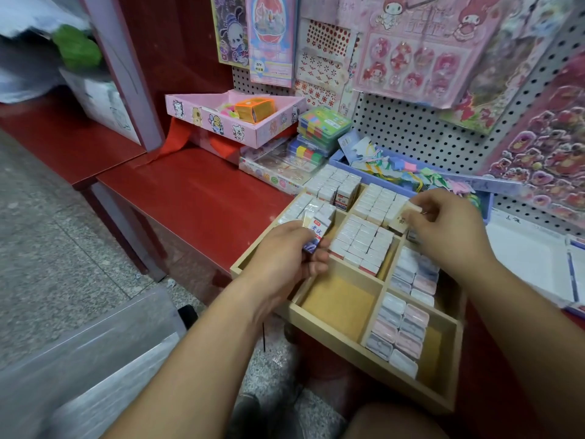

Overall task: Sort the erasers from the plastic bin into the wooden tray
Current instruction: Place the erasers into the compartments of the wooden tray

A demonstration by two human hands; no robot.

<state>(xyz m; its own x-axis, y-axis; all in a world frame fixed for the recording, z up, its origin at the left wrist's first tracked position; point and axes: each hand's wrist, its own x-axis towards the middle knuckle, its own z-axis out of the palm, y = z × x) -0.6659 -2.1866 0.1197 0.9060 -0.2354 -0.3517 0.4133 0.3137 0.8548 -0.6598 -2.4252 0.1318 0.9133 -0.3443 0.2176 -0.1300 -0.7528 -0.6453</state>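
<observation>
Two hands work above the compartmented wooden tray, which sits at the near edge of the red table. The left hand curls its fingers round a white-and-blue wrapped eraser over the tray's left side. The right hand pinches a small cream eraser block above the far compartments. White boxed erasers fill the middle compartments and pastel erasers line the right. A clear plastic bin lies blurred, off the table's left end.

The tabletop is showing deep red, the tray pale wood. The erasers are showing white with blue-and-red sleeves, the pastel erasers pink and grey-blue, the pegboard white with black dots.
</observation>
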